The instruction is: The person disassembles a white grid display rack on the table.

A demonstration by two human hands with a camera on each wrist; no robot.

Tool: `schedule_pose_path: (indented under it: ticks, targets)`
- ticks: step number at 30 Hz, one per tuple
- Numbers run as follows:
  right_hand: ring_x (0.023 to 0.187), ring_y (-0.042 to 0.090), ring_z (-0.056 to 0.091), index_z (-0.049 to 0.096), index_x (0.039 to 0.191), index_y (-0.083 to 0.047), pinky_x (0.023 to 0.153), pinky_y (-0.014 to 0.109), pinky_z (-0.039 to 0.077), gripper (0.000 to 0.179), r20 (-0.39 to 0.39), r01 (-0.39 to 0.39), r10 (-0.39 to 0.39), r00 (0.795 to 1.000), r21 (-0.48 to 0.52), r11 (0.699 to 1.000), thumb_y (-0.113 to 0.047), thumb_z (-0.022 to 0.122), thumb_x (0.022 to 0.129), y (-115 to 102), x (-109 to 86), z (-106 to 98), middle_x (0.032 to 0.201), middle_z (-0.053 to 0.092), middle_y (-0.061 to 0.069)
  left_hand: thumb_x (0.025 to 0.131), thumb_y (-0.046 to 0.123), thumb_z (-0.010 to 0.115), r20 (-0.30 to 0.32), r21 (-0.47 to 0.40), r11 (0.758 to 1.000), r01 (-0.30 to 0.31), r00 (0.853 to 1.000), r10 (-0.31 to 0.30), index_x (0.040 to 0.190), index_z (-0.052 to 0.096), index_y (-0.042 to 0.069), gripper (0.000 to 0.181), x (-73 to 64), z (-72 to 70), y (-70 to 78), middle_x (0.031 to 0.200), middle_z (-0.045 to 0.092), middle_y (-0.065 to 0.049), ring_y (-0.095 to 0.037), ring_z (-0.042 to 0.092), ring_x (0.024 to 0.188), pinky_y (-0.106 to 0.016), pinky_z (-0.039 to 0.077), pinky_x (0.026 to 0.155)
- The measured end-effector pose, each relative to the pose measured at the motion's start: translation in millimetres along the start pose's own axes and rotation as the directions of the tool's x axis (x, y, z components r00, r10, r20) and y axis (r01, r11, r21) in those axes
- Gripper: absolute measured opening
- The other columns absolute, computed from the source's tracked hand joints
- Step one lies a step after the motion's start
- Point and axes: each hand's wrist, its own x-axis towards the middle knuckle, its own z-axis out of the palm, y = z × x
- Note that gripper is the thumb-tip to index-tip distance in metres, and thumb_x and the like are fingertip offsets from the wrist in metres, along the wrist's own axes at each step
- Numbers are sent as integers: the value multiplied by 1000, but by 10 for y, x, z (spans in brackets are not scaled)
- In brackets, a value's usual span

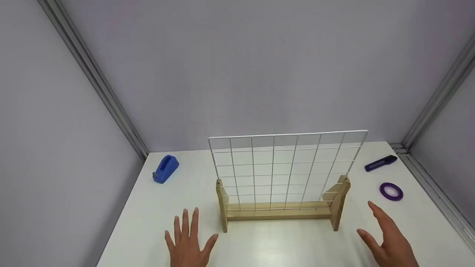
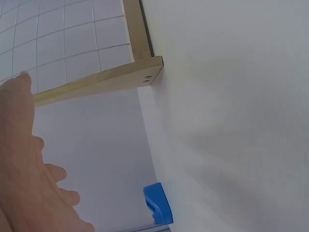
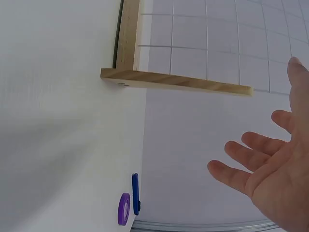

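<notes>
Standing between both grips [image 1: 188, 246] [image 1: 391, 241]: wire-grid rack [image 1: 279, 214]

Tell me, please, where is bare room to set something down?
Bare tabletop: between the blue tape dispenser and wire grid stand; in front of the stand, between left hand and right hand. Tighter: far right, with purple tape roll and utility knife.

Table [image 1: 274, 244] is brightly lit, with glare thrown back near the front; back wall [image 1: 259, 74] is dimmer, mauve-grey. Soft-edged shadows are cast across the table in both wrist views. Contrast is low, fine detail smoothed; grid [image 1: 272, 163] is rendered faintly.
</notes>
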Motion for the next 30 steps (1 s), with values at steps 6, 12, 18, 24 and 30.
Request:
schedule_pose_path:
  ticks: [6,12,18,24,30]
  targets:
    - [132,-21,36,39,157,-14,94,-11,20,79,-131,26,-18,991,63,998,-14,79,89,-182,59,84,148,53,23,88,76,54,-28,-45,999,3,1000,-4,163,19,19,100,84,-30,79,169,18,-17,-46,15,155,-78,5,117]
    - [123,-33,28,42,155,-11,94,-9,28,79,-162,62,-38,986,147,987,-3,79,86,-292,54,209,148,54,19,88,75,55,-34,-68,998,4,999,-7,162,20,17,100,90,-6,101,168,23,-17,-40,30,151,-79,10,116]
    - [122,-32,32,43,155,-12,91,-8,34,78,-129,54,-29,991,195,979,-4,79,86,-375,52,311,146,41,-28,89,73,56,-10,-118,993,10,1000,-11,162,20,16,99,79,62,158,167,25,-18,-38,45,144,-78,15,116]
    - [124,-30,33,43,154,-7,93,-7,35,74,-117,79,-51,992,244,967,-3,77,88,-481,139,429,148,56,8,91,61,64,-50,-162,987,11,999,-19,162,21,16,94,145,109,237,167,26,-16,-36,43,146,-76,16,117]
    - [132,-13,46,36,158,-17,99,7,46,76,-79,75,-55,995,281,957,-6,73,93,-593,278,528,148,55,20,93,57,65,-79,-235,972,-6,997,-13,164,16,19,94,273,103,363,169,24,-14,-36,36,150,-75,16,118]
